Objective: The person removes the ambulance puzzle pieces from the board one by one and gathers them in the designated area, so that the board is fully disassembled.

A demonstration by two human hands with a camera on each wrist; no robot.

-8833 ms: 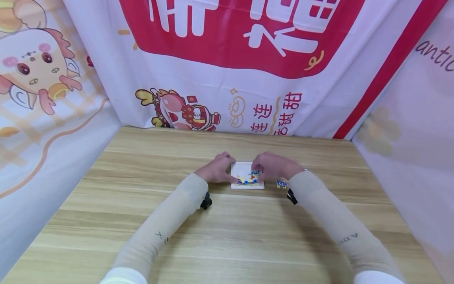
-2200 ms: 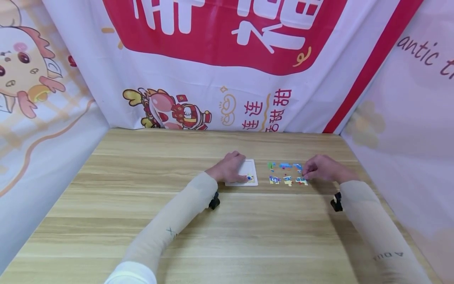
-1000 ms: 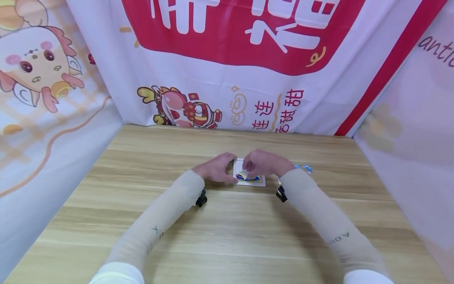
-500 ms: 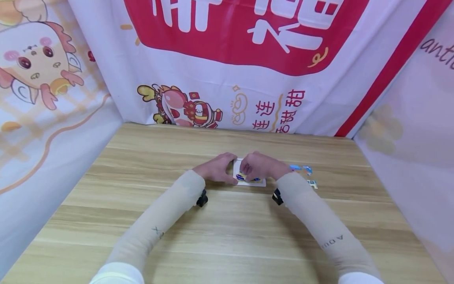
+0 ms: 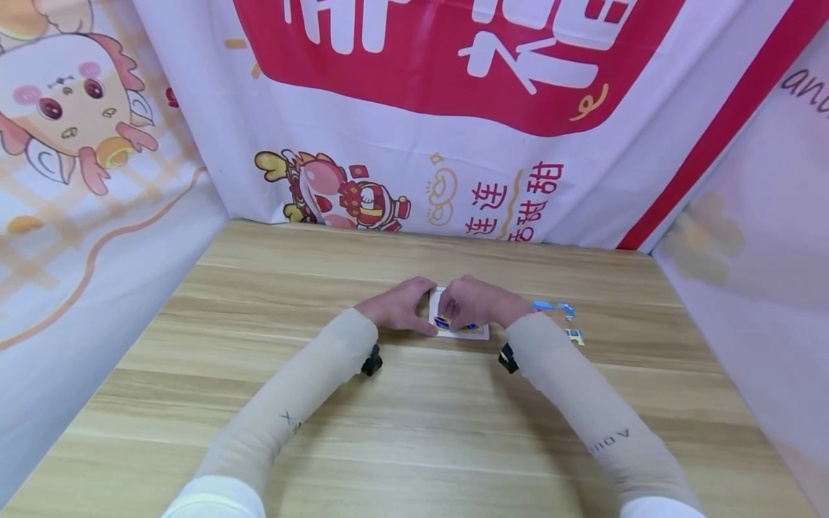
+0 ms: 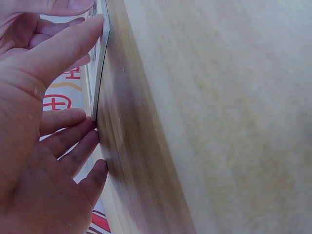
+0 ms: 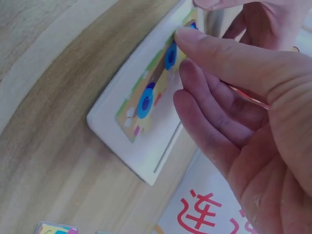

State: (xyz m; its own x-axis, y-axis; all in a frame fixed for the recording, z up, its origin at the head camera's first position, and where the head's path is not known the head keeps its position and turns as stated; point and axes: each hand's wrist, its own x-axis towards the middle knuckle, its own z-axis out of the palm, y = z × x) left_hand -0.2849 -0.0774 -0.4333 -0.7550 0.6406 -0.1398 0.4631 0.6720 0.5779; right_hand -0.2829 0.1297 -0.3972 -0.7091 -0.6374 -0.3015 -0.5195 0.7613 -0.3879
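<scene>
A white puzzle tray (image 5: 436, 302) lies flat toward the back of the table. My left hand (image 5: 398, 306) spans its left side, thumb at the near corner and fingers at the far one, holding it. Over the tray is my right hand (image 5: 479, 302), fingers curled. In the right wrist view its thumb tip touches the joined picture pieces (image 7: 146, 102), which have blue wheel shapes on yellow along the near edge. A small yellowish puzzle piece (image 7: 169, 75) appears pinched there, mostly hidden by the fingers. The far part of the tray bed is bare white.
To the right lie loose puzzle pieces: a blue one (image 5: 544, 306), another blue one (image 5: 565, 311) and a pale yellow one (image 5: 574, 336). My right sleeve (image 5: 544, 338) covers some of that area. Printed cloth (image 5: 414, 108) hangs behind the wooden table (image 5: 414, 417).
My right hand went from the loose pieces on the right back to the tray. Over the last second it has shifted only slightly left. My left hand stays at the tray's left side.
</scene>
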